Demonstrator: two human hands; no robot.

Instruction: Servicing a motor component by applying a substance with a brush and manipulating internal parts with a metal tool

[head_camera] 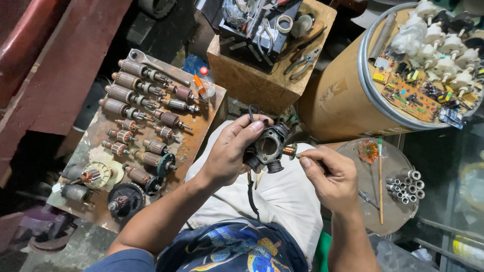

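Gripping the black motor housing in my closed left hand, my right hand pinches a thin tool at its copper end, mid-repair; next needs steady, fine probing.

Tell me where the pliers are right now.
In the head view, the pliers lie at upper centre on the wooden box, beside the black tool tray, left of the cardboard drum.
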